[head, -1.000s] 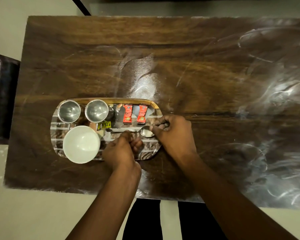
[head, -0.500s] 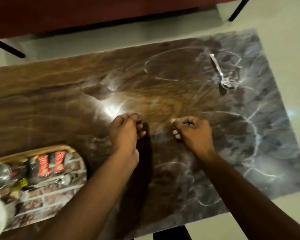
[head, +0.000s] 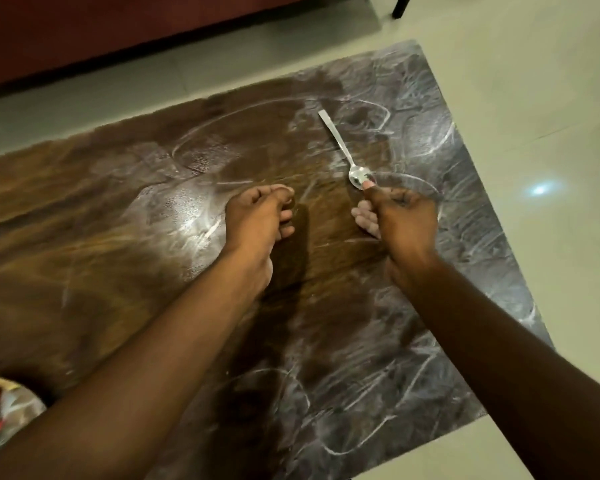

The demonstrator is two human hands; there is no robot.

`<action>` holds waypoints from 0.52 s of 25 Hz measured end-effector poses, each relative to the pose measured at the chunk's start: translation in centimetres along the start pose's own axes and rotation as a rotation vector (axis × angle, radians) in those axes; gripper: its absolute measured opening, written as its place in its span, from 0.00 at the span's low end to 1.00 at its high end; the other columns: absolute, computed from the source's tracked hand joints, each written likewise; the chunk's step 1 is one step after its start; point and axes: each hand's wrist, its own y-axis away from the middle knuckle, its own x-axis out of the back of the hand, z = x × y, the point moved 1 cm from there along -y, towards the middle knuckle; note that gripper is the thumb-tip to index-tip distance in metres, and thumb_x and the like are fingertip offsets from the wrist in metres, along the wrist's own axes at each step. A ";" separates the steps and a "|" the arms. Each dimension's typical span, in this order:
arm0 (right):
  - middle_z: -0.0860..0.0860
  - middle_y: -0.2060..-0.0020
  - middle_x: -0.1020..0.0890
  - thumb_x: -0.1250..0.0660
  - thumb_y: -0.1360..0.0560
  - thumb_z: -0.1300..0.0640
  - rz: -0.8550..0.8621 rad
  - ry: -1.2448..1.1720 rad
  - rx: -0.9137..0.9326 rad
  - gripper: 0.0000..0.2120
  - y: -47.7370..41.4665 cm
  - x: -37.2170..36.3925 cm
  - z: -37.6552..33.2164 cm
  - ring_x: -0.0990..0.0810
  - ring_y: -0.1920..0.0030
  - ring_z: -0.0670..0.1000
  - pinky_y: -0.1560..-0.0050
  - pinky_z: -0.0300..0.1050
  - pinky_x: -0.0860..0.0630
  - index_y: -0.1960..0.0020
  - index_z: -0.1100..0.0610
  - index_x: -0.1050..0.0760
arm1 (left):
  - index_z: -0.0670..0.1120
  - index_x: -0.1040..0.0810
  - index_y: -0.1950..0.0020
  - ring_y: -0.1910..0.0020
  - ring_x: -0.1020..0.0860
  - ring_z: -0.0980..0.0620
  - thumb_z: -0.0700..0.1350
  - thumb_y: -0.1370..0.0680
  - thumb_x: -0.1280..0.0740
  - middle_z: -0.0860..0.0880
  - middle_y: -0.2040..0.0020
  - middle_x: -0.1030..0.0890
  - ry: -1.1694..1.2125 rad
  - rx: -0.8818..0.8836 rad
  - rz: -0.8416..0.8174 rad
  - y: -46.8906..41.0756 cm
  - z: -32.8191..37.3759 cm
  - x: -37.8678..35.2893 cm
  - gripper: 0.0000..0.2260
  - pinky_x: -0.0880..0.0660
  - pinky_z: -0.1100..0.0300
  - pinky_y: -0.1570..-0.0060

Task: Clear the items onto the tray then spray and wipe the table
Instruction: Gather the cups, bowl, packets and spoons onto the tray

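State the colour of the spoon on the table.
The spoon is shiny silver; head view shows it best.

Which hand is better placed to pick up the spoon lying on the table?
Right. The right hand has a fingertip at the bowl of the spoon. The left hand sits farther from it, fingers curled and holding nothing.
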 end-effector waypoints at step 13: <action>0.58 0.64 0.12 0.25 0.22 0.68 -0.258 0.120 -0.014 0.03 8.0 -5.7 0.0 0.12 0.66 0.51 0.65 0.39 0.16 0.51 0.65 0.19 | 0.47 0.14 0.51 0.41 0.12 0.41 0.40 0.19 0.26 0.41 0.45 0.11 0.247 -0.080 0.097 1.7 0.2 7.2 0.03 0.14 0.52 0.41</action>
